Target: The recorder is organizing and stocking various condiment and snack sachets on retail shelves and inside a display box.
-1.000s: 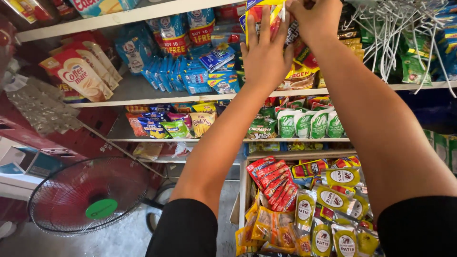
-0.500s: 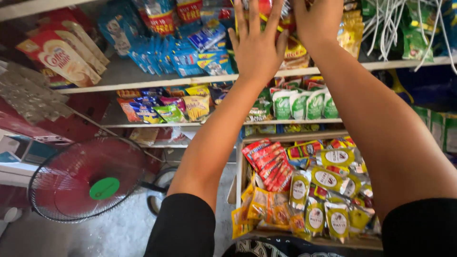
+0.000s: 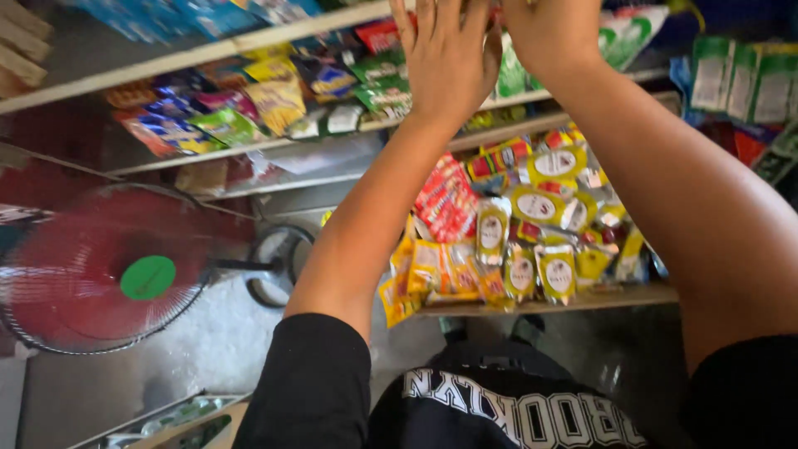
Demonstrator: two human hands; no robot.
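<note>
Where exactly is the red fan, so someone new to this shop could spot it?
Start at the long snack shelf running across the upper left. Below it, at the far left over the grey floor, stands the red fan, left of the left hand and its arm. Unlike the crinkly packets around, it is a round wire cage with a green centre disc.

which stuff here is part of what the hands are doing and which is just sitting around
In hand:
- left hand, raised flat, fingers spread, at the top shelf
- right hand, raised beside it; what it grips is cut off by the frame edge

Just lying about:
- yellow sachets on the lower shelf
- red packets
- red fan on the floor
- green packs, hanging at right
</note>
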